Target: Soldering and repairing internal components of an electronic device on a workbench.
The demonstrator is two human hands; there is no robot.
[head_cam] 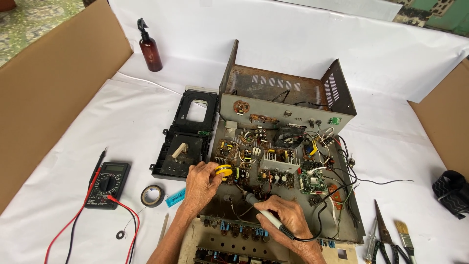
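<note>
The right hand (pixel 288 215) grips a soldering iron (pixel 266 217) like a pen, tip down among the wires at the chassis's near edge. The left hand (pixel 200 183) pinches a yellow solder spool (pixel 224 170) just above. Best to steady both wrists on the chassis and touch only the joint. Beyond lies the open amplifier chassis (pixel 288 156), grey, rusty, crowded with circuit boards, on the white surface (pixel 122 122). A multimeter (pixel 107 185) sits left.
</note>
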